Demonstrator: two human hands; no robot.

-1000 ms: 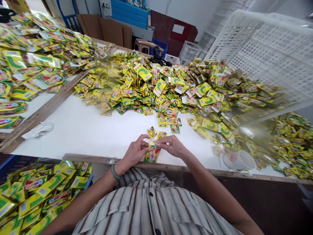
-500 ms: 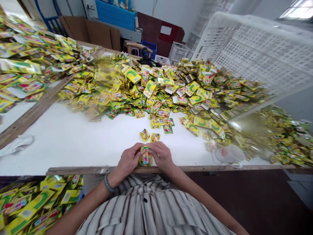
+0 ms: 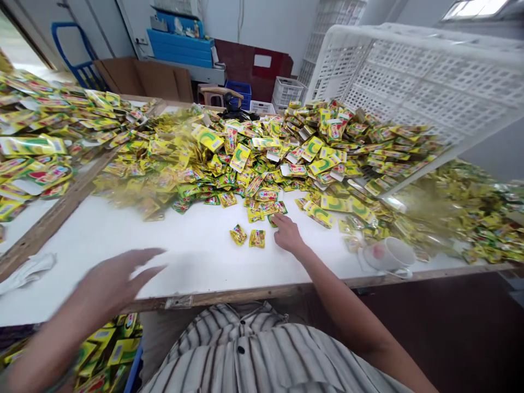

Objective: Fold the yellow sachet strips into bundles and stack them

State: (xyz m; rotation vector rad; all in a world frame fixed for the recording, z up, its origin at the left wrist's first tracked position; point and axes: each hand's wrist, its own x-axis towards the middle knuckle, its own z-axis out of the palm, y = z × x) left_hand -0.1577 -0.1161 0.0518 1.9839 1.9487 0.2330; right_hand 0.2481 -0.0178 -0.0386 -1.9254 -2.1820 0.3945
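My right hand (image 3: 287,233) reaches forward over the white table (image 3: 192,262) to the near edge of a big pile of yellow-green sachets (image 3: 262,158). Its fingertips are bunched on a small sachet (image 3: 273,219) at the pile's edge. Two loose small sachets (image 3: 238,234) (image 3: 257,238) lie just left of that hand. My left hand (image 3: 117,278) is smeared by motion above the table's front edge at the left. Its fingers are spread and it holds nothing.
A white lattice crate (image 3: 413,82) lies tipped on the pile at the right. A white cup (image 3: 391,254) lies on its side near the front edge. More packets cover the left table (image 3: 36,136) and fill a bin (image 3: 106,349) below.
Both hands held one packet together at the table edge. Now they are apart: the left has swung out left and is empty, the right has reached forward to the pile. The packet is gone from view.
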